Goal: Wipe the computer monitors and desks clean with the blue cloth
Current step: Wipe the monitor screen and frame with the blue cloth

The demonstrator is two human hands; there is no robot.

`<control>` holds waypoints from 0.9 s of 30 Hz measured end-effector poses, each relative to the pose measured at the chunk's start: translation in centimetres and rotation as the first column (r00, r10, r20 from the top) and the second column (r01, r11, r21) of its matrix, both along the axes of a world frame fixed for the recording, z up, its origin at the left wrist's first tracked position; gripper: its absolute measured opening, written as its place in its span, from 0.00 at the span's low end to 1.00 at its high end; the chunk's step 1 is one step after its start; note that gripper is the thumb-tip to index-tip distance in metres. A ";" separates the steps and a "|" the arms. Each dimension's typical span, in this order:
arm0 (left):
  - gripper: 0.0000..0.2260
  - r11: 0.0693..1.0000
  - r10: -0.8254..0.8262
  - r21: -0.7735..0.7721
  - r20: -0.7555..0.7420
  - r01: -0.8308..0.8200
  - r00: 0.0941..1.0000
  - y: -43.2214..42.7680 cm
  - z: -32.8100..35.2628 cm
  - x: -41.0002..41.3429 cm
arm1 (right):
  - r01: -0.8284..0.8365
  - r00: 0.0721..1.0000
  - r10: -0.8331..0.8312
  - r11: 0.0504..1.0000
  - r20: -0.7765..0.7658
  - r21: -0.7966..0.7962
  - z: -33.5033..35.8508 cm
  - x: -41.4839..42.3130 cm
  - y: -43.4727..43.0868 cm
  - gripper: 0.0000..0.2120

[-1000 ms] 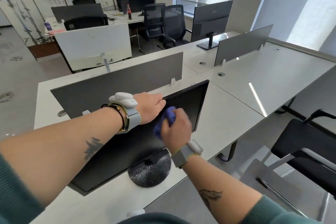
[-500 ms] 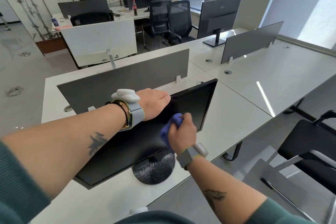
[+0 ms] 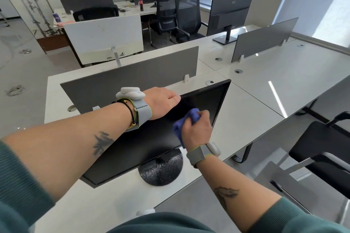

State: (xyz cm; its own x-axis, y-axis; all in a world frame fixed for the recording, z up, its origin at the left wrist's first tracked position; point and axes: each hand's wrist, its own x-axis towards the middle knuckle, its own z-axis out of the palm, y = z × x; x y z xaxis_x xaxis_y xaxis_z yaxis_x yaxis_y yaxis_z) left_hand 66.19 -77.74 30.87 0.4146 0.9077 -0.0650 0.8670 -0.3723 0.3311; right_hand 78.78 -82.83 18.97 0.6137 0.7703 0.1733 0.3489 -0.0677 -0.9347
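A black computer monitor (image 3: 208,100) stands on a round black base (image 3: 161,168) on the white desk (image 3: 242,115) in front of me. My left hand (image 3: 162,102) grips the monitor's top edge, fingers hidden behind it. My right hand (image 3: 198,128) holds the bunched blue cloth (image 3: 181,128) against the dark screen, near its right half. A second monitor (image 3: 231,11) stands with its back to me on the far desk.
A grey divider panel (image 3: 128,81) runs behind the monitor, another (image 3: 263,39) to the right. A black chair (image 3: 322,149) sits at the right by the desk edge. More office chairs (image 3: 181,13), desks and a cola bottle (image 3: 141,3) stand farther back.
My right hand with the cloth has slid down the screen, away from my left hand. My left hand has kept its hold on the top edge.
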 end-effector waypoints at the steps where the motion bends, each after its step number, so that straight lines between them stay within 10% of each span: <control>1: 0.19 1.000 0.003 -0.018 0.014 -0.003 1.000 0.1 0.1 0.0 | -0.037 0.999 0.036 0.997 0.024 0.074 0.4 -0.7 -0.2 0.11; 6: 0.21 1.000 0.014 -0.021 0.004 -0.014 1.000 0.2 0.4 -0.1 | -0.374 0.908 0.350 0.925 0.228 0.071 -0.7 -4.3 -2.7 0.12; 13: 0.22 1.000 0.029 -0.002 -0.043 -0.029 0.999 -0.2 -0.1 0.0 | 0.057 0.995 -0.070 0.984 -0.073 -0.168 -0.4 0.9 0.3 0.06; 19: 0.23 0.998 0.019 0.056 -0.106 -0.013 0.994 0.2 -0.1 0.1 | -0.200 0.978 0.200 0.980 0.063 0.003 -0.3 -2.7 -2.1 0.12; 23: 0.22 0.998 -0.010 0.065 -0.124 0.018 0.992 -0.2 -0.2 0.2 | -0.023 0.993 -0.013 0.955 -0.120 -0.295 -1.9 2.1 0.2 0.04; 27: 0.20 0.996 0.000 0.092 -0.143 0.013 0.990 -0.3 -0.2 0.3 | 0.068 0.990 -0.088 0.983 -0.110 -0.172 -0.4 2.6 1.6 0.07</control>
